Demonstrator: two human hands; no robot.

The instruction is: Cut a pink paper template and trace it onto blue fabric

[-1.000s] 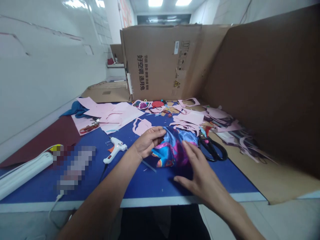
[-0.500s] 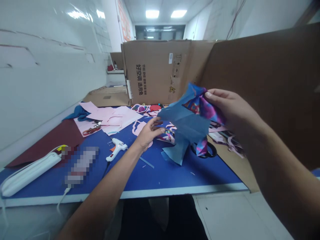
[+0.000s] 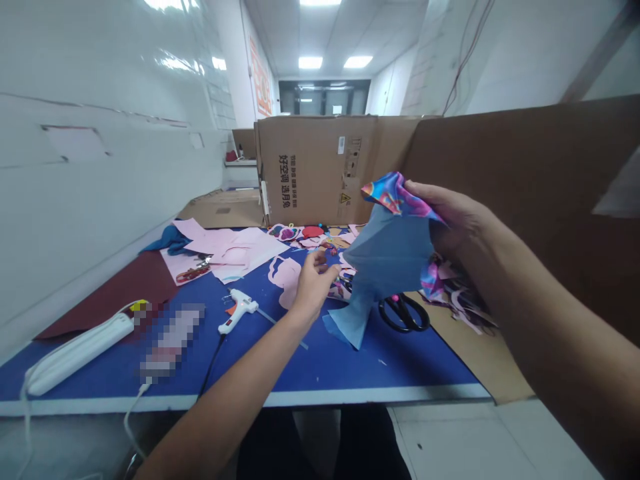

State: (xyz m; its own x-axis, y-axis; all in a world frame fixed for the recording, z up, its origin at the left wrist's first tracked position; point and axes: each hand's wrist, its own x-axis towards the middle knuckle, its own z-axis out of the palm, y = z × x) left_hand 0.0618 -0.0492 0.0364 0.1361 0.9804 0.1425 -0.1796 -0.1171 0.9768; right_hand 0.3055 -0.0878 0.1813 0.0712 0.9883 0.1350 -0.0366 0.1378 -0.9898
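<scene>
From my right hand (image 3: pixel 457 217), raised over the table's right side, hangs a piece of thin blue fabric (image 3: pixel 395 253). A bright purple, pink and blue print shows on its folded top corner and on a lower edge. The thumb and fingers pinch it near the top. My left hand (image 3: pixel 316 283) is just left of the fabric, fingers loosely bent and parted from the thumb, with nothing visible in it. Pink cutouts (image 3: pixel 286 275) lie beside and beyond that hand. Black-handled scissors (image 3: pixel 404 313) rest under the fabric, their blades hidden behind it.
A white glue gun (image 3: pixel 237 311) lies left of my left arm. Farther left are a white power strip (image 3: pixel 83 353) and maroon sheet (image 3: pixel 115 293). Pink paper (image 3: pixel 245 250) and cutouts cover the back; scraps (image 3: pixel 467 303) lie right. Cardboard (image 3: pixel 310 167) walls the far side.
The fabric has been turned and spread, with more of its print showing at the top. My left hand has shifted slightly right, its fingers more bent. The camera view has tilted up.
</scene>
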